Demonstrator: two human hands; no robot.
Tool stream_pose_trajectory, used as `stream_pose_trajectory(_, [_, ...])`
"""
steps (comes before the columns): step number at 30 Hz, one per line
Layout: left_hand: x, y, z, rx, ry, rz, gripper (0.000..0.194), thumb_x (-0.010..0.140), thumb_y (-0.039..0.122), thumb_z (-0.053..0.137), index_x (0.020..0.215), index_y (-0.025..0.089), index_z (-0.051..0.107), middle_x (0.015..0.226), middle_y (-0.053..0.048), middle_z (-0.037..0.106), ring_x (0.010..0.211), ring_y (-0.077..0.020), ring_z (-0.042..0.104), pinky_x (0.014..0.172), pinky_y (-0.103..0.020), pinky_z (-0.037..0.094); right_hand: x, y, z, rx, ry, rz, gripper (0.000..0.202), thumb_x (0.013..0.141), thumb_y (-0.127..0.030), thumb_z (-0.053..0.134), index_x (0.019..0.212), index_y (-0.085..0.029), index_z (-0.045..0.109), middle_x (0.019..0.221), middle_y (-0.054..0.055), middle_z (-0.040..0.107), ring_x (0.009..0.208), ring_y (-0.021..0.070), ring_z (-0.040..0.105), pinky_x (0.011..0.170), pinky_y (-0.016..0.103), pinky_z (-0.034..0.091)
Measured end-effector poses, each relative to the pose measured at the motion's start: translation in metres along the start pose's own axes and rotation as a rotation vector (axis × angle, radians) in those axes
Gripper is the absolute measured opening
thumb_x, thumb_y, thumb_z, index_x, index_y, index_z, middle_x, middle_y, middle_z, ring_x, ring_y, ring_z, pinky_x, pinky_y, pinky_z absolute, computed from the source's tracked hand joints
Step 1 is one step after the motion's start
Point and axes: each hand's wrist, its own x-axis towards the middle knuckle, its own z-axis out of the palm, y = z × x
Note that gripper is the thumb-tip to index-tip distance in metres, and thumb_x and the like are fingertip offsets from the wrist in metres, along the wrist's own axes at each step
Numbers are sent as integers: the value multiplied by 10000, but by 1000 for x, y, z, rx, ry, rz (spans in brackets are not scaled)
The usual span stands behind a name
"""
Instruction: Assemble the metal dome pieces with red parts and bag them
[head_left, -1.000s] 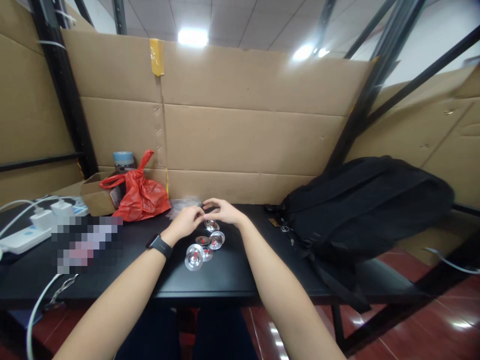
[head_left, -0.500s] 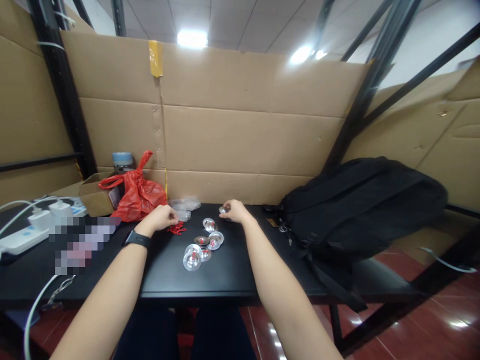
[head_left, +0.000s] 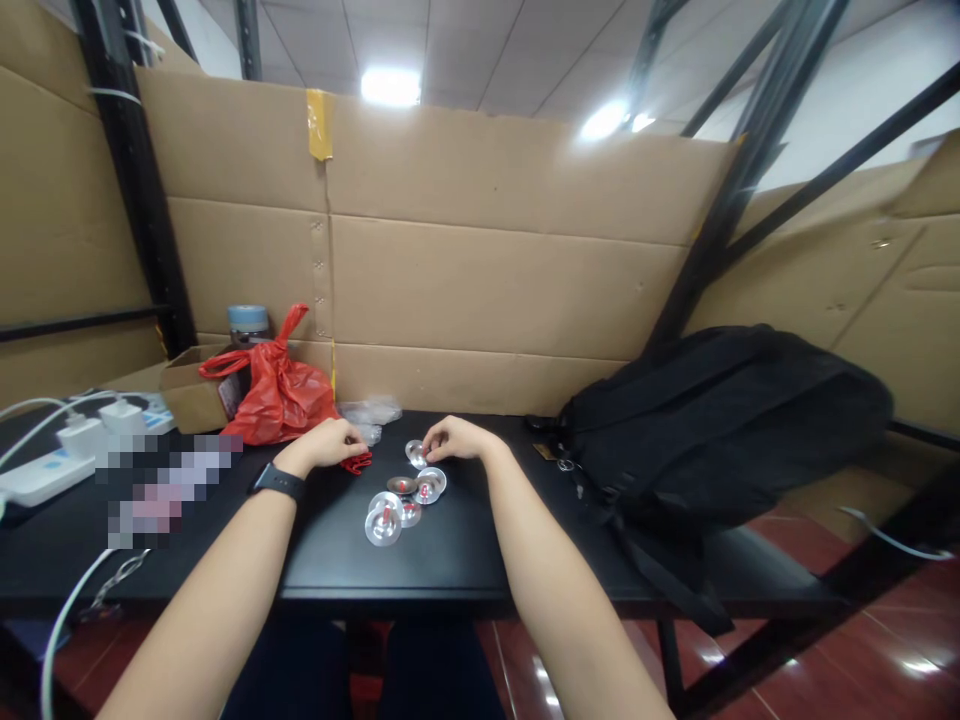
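Note:
My left hand (head_left: 335, 443), with a black watch on its wrist, is closed over a small heap of red cords (head_left: 357, 464); its fingertips pinch at them. My right hand (head_left: 456, 438) is closed at the right edge of a small shiny metal finger cymbal (head_left: 415, 453); its fingers partly cover it. Nearer me lie several more domed discs of the same kind, with red marks or cord at their middles: a dark one seen tilted (head_left: 402, 485), an overlapping pair (head_left: 430, 486), and a front group (head_left: 383, 523).
Clear plastic bags (head_left: 373, 410) lie behind my left hand. A red plastic bag (head_left: 279, 392), an open carton (head_left: 196, 392) and a white power strip (head_left: 52, 475) stand left. A black backpack (head_left: 735, 420) fills the right. Cardboard (head_left: 480, 290) walls the back of the black table (head_left: 465, 560).
My right hand has moved left and toward me, from behind the group to its farthest cymbal. The cymbal it held at the back no longer shows there. My left hand stays at the red cords.

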Motion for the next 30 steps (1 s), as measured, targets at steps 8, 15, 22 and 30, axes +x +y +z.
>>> stream_pose_trajectory(8, [7, 26, 10, -98, 161, 99, 278, 872, 365, 567, 972, 186, 755, 923, -43, 767, 810, -177, 684, 754, -227, 477, 7, -21, 14, 301, 107, -89, 261, 748, -395, 750, 790, -150, 671, 730, 34, 718, 658, 156, 660, 633, 257, 497])
stream_pose_trajectory(15, [13, 42, 20, -225, 410, 106, 215, 887, 292, 562, 945, 168, 728, 932, -60, 767, 852, -193, 695, 804, -268, 504, 21, -51, 39, 669, 192, -171, 434, 711, -529, 775, 839, -181, 550, 815, 25, 687, 748, 201, 741, 594, 242, 522])
stream_pose_trajectory(22, [13, 41, 18, -340, 428, 92, 211, 873, 302, 584, 934, 170, 738, 929, -71, 771, 853, -203, 712, 786, -278, 535, 19, -64, 45, 771, 282, -193, 468, 705, -573, 768, 849, -179, 559, 839, 20, 672, 691, 169, 729, 616, 262, 555])
stream_pose_trajectory(30, [7, 35, 5, -204, 364, 51, 164, 823, 268, 624, 863, 170, 749, 871, -64, 774, 812, -201, 711, 751, -264, 516, 22, -64, 40, 644, 446, -174, 408, 663, -449, 807, 873, -201, 561, 939, 32, 718, 613, 123, 642, 563, 250, 502])
